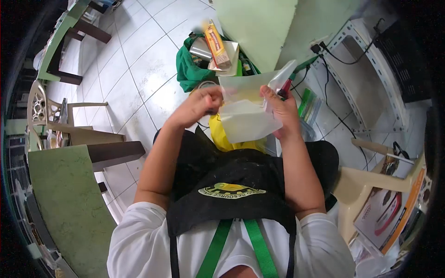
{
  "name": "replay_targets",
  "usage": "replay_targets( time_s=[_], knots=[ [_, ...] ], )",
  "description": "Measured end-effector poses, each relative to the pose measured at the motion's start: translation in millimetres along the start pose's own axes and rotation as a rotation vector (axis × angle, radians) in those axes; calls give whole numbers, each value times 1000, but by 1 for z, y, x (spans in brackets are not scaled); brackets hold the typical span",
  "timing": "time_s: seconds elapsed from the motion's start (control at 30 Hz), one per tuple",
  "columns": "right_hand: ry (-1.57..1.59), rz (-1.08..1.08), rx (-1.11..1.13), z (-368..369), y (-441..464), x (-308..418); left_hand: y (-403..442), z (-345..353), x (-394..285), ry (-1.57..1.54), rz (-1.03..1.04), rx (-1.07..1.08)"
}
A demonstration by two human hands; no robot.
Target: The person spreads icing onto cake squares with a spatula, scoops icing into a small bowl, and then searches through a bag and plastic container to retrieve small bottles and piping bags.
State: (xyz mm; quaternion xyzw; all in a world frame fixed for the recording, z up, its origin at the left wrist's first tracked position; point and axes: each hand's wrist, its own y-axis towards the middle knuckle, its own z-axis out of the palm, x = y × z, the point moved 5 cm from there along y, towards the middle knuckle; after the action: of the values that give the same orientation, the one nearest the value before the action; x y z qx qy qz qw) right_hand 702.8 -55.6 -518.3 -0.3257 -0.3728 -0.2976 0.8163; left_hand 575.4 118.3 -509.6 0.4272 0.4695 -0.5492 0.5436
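Translucent white plastic sheets (250,121) are spread in front of my lap. My right hand (283,111), on the right side of the view, grips their right edge, with the thumb on top. A rolled or folded clear piece (283,76) rises above that hand, beside a red-handled tool (285,88). At the left edge of the sheets is my left hand (202,105), its fingers curled and partly blurred; whether it holds anything is too unclear to tell. A yellow bag (221,134) lies beneath the sheets.
A green bag (187,69) holds a yellow box (216,41) and a metal cylinder (200,48). Black cables (327,76) run beside a white metal frame (354,109) at the right. A green table (69,194) and a chair (44,109) stand at the left.
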Motion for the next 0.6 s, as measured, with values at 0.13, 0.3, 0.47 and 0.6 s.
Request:
replay_targets(
  time_s=[0.13,0.3,0.47,0.6],
  knots=[
    [-123,-57,-37,-1,9,-8,-2,0,8,167,-201,-364],
    [-288,-72,-68,-13,23,-10,-19,-42,7,-108,-87,-771],
    [-231,38,-40,-2,34,-35,-44,-60,11,1,-53,-868],
    [-205,415,24,40,16,-57,-72,-52,-18,-75,-79,-985]
  ],
)
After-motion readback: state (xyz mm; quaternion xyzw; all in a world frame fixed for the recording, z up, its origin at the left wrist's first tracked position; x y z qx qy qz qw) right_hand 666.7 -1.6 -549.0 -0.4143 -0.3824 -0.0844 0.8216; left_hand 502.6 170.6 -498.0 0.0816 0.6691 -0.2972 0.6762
